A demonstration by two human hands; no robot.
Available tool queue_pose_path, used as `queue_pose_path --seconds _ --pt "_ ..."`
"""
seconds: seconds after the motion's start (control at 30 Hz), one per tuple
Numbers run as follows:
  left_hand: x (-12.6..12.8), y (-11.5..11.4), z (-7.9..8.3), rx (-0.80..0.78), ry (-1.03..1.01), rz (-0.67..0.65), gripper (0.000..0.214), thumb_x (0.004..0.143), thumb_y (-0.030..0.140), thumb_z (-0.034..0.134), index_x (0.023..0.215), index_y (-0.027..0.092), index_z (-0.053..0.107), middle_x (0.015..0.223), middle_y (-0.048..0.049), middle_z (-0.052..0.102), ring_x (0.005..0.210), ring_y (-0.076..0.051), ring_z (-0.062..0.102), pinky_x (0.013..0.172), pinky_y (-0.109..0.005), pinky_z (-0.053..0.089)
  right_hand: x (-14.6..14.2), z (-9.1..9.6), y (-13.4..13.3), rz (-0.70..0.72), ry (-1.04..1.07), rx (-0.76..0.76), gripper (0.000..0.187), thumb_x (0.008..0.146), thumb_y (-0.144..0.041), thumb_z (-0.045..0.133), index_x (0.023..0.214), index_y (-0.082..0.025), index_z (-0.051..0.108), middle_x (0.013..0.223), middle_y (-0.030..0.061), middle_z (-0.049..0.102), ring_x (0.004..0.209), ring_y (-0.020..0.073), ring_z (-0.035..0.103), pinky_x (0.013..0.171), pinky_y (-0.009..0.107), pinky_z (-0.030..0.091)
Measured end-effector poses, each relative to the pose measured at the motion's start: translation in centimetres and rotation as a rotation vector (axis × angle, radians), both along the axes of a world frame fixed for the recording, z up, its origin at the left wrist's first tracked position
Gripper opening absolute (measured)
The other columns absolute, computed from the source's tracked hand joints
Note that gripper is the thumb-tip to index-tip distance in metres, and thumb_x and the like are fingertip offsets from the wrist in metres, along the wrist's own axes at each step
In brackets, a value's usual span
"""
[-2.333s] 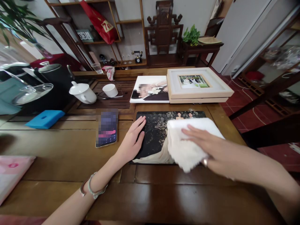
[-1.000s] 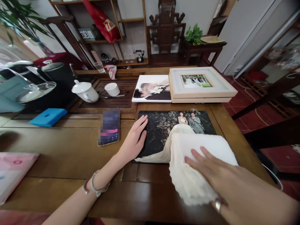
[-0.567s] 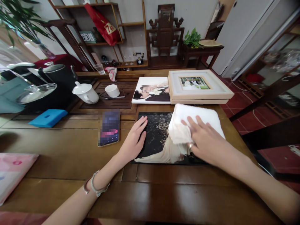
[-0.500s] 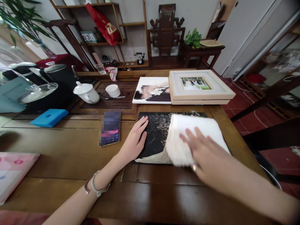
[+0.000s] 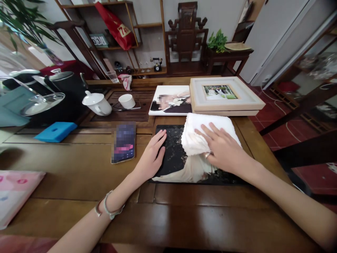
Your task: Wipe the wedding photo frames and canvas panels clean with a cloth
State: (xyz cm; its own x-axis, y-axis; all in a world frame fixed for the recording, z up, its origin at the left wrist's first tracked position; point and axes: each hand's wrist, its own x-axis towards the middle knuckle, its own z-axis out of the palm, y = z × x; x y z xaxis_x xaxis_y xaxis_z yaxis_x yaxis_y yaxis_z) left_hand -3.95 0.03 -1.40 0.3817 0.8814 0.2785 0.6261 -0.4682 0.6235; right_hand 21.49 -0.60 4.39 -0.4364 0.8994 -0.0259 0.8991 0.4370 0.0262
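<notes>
A dark glossy photo panel (image 5: 172,158) lies flat on the wooden table, printed with a pale, flowing dress-like shape and light specks. My left hand (image 5: 152,156) rests on its left edge, fingers extended and holding nothing. On the panel's upper right part, my right hand (image 5: 223,147) holds a folded white towel (image 5: 193,137) pressed down. The fingers of that hand spread over the towel's top, while the thumb end is hidden at its near edge. Towel and hand cover much of the panel's right side.
Behind the panel lie a white-edged photo print (image 5: 171,109) and a light wood picture frame (image 5: 252,102). A phone (image 5: 123,144) is left of my left hand. Farther left are a blue block (image 5: 55,131), a lidded white cup (image 5: 97,103) and a small white bowl (image 5: 126,101).
My right hand has moved the towel up and slightly left, toward the panel's far edge, uncovering its lower right part. My left hand stays in place.
</notes>
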Motion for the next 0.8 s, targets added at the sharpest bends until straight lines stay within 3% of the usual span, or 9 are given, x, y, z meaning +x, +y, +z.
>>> queue_pose_path --seconds 0.07,0.17,0.3,0.37,0.43,0.53,0.67,0.73,0.8 --pt "0.0 0.0 0.0 0.006 -0.001 -0.001 0.046 0.098 0.024 0.035 0.142 0.016 0.043 0.152 -0.0117 0.039 0.145 -0.023 0.028 0.120 -0.049 0.023 -0.1 -0.1 -0.4 -0.007 -0.029 0.007 0.070 0.081 -0.019 0.048 0.149 -0.008 0.033 0.153 0.0180 0.033 0.140 0.0433 0.025 0.107 0.063 0.033" --pt "0.0 0.0 -0.1 0.008 -0.001 0.001 0.045 0.098 0.024 0.034 0.142 0.017 0.043 0.152 -0.0114 0.039 0.145 -0.023 0.028 0.120 -0.049 0.023 -0.4 0.3 -4.5 0.075 -0.072 -0.063 0.073 0.074 -0.019 0.052 0.144 -0.003 0.039 0.148 0.0230 0.039 0.135 0.0490 0.033 0.096 0.066 0.044" --pt "0.0 0.0 -0.1 0.005 -0.002 0.001 0.045 0.098 0.024 0.034 0.142 0.016 0.044 0.152 -0.0119 0.039 0.145 -0.023 0.028 0.120 -0.048 0.023 -0.3 1.0 -11.2 0.329 -0.018 -0.035 0.074 0.067 -0.018 0.054 0.140 -0.011 0.048 0.146 0.0191 0.045 0.130 0.0469 0.041 0.087 0.060 0.054" --pt "0.0 0.0 -0.1 0.006 -0.001 -0.001 0.045 0.098 0.024 0.034 0.142 0.016 0.044 0.152 -0.0118 0.039 0.145 -0.023 0.028 0.120 -0.048 0.023 -0.4 1.3 -12.1 0.356 0.022 -0.033 0.074 0.067 -0.017 0.054 0.140 -0.014 0.048 0.145 0.0163 0.046 0.130 0.0431 0.043 0.088 0.056 0.055" --pt "0.0 0.1 -0.2 0.010 -0.002 -0.001 0.045 0.099 0.024 0.034 0.142 0.018 0.044 0.152 -0.0113 0.039 0.145 -0.023 0.029 0.120 -0.050 0.023 -0.6 1.4 -10.7 0.294 0.044 -0.062 0.074 0.068 -0.017 0.053 0.142 -0.014 0.046 0.145 0.0156 0.047 0.132 0.0410 0.043 0.095 0.057 0.050" --pt "-0.1 0.1 -0.2 0.013 -0.002 -0.003 0.045 0.098 0.024 0.035 0.142 0.019 0.043 0.152 -0.0110 0.040 0.145 -0.024 0.029 0.119 -0.051 0.024 -0.7 1.0 -5.6 0.169 0.048 -0.076 0.073 0.073 -0.018 0.052 0.145 -0.013 0.041 0.149 0.0151 0.041 0.137 0.0396 0.034 0.106 0.061 0.036" --pt "-0.1 0.0 -0.2 0.016 0.002 -0.006 0.046 0.098 0.024 0.034 0.143 0.018 0.042 0.152 -0.0114 0.039 0.145 -0.023 0.028 0.120 -0.050 0.024 -0.2 -0.2 0.7 0.099 0.102 0.017 0.067 0.080 -0.021 0.050 0.146 -0.013 0.039 0.155 0.0130 0.031 0.143 0.0360 0.021 0.114 0.058 0.021" --pt "-0.1 0.0 -0.1 0.016 0.000 -0.008 0.046 0.098 0.024 0.034 0.143 0.017 0.042 0.153 -0.0115 0.039 0.145 -0.024 0.028 0.120 -0.050 0.024 -0.2 -0.4 1.4 0.083 0.109 0.021 0.065 0.082 -0.022 0.048 0.146 -0.011 0.038 0.156 0.0136 0.028 0.144 0.0366 0.017 0.114 0.060 0.018" --pt "-0.1 0.0 -0.1 0.013 -0.007 -0.011 0.046 0.098 0.024 0.035 0.143 0.018 0.043 0.152 -0.0114 0.039 0.145 -0.024 0.028 0.119 -0.051 0.024 -0.4 -0.1 0.1 0.075 0.081 -0.028 0.067 0.082 -0.020 0.047 0.147 -0.008 0.036 0.156 0.0159 0.028 0.143 0.0394 0.018 0.112 0.063 0.022"
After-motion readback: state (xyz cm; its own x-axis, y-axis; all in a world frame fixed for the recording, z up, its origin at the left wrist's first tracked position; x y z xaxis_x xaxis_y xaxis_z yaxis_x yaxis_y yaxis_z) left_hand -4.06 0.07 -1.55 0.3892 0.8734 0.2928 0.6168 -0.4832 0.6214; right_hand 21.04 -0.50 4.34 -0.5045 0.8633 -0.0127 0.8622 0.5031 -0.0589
